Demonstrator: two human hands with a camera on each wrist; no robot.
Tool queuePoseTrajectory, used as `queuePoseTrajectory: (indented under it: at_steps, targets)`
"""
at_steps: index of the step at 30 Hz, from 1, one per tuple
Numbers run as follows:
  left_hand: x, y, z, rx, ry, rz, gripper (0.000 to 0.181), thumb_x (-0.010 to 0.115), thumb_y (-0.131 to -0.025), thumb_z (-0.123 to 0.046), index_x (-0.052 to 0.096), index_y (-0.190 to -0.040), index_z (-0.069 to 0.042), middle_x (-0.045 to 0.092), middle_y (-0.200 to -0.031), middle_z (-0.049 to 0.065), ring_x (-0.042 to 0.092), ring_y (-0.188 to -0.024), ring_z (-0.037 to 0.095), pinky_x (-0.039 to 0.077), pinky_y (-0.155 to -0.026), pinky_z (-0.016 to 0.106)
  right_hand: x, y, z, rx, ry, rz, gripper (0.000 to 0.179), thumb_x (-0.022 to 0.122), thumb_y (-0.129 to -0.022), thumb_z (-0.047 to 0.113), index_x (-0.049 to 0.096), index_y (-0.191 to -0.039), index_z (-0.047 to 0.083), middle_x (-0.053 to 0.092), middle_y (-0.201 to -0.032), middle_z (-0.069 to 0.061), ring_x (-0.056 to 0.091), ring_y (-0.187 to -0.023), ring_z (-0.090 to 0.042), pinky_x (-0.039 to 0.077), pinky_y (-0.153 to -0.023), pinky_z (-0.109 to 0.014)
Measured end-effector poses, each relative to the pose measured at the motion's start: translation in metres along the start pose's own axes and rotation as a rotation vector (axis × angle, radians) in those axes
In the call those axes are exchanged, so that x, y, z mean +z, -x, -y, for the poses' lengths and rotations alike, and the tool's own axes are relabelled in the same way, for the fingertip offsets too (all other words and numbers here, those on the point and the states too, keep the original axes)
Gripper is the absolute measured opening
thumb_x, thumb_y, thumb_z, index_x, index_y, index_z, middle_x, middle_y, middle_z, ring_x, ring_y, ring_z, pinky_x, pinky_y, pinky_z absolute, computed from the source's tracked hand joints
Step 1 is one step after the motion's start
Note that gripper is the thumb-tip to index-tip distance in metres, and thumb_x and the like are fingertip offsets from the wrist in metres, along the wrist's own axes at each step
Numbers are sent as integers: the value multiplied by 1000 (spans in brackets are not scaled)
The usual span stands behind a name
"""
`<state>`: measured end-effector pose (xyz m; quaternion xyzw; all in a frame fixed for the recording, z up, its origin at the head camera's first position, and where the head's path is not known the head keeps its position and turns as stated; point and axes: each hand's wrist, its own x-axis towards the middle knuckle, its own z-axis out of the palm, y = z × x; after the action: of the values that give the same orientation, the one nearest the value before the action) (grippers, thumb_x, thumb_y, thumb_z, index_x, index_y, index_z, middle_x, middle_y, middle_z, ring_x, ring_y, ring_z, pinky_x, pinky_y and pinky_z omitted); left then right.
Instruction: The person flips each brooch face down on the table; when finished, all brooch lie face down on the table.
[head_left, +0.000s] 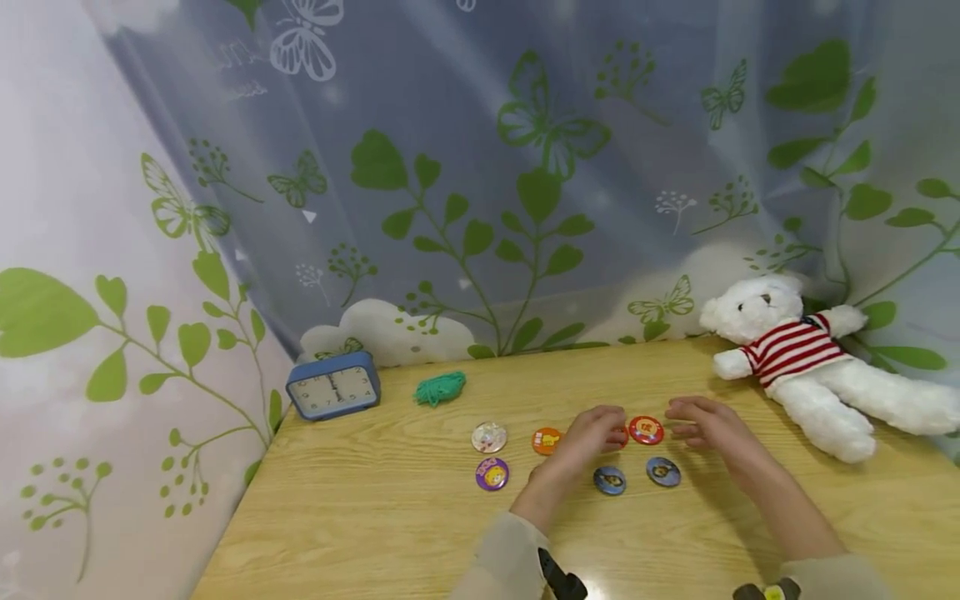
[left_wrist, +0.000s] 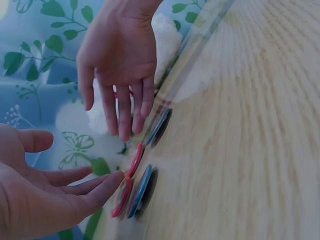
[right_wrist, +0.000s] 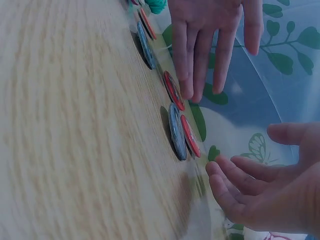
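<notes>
Several round badges lie flat on the wooden table. My left hand [head_left: 587, 435] is held low over them, fingers relaxed and holding nothing; it partly hides an orange badge [head_left: 546, 441] and a red one. In the left wrist view its fingertips are close to a red badge [left_wrist: 122, 198]; contact cannot be told. To the right of another red badge [head_left: 647, 430], my right hand [head_left: 716, 432] is open with its palm turned inward. Two blue badges [head_left: 610, 480] [head_left: 663, 472] lie nearer to me. Farther left are a pale, shiny badge [head_left: 489, 437] and a purple badge [head_left: 492, 474].
A blue clock [head_left: 333, 386] stands at the table's back left, beside a bundle of green yarn [head_left: 440, 388]. At the right a white teddy bear [head_left: 806, 358] in a striped shirt leans on the patterned curtain [head_left: 465, 167] behind the table [head_left: 360, 517].
</notes>
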<state>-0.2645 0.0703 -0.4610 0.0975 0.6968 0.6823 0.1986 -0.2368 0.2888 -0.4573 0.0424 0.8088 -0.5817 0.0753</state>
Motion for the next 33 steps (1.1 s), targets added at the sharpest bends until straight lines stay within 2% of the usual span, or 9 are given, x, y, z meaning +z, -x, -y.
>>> queuePoseTrajectory:
  at_steps: [7, 16, 26, 33]
  targets:
    - [11, -5, 1, -11, 12, -53, 45, 57, -105, -23, 59, -138, 6, 68, -121, 16, 66, -110, 31, 56, -104, 44, 6, -5, 3, 9, -6, -4, 65, 41, -112, 34, 31, -153, -16, 46, -150, -35, 62, -124, -38, 58, -92, -31]
    - [18, -4, 1, -28, -20, -97, 42, 60, -103, -25, 63, -133, 4, 68, -120, 13, 66, -111, 31, 55, -103, 48, 10, -9, 0, 8, -20, 6, 61, 35, -114, 28, 32, -150, -20, 47, -148, -38, 61, -126, -42, 60, -93, -32]
    - [26, -3, 1, -26, 2, -107, 43, 61, -103, -24, 63, -134, 6, 67, -122, 11, 64, -113, 30, 55, -104, 48, 13, -9, -1, 0, -66, 14, 60, 37, -113, 25, 32, -148, -23, 48, -146, -39, 68, -116, -27, 61, -91, -33]
    - [32, -3, -2, -48, 13, -96, 34, 60, -102, -22, 68, -122, 5, 68, -113, 13, 66, -108, 33, 56, -102, 48, 11, -8, -7, -5, -109, -1, 56, 38, -112, 19, 33, -144, -27, 49, -141, -43, 71, -96, -14, 63, -83, -29]
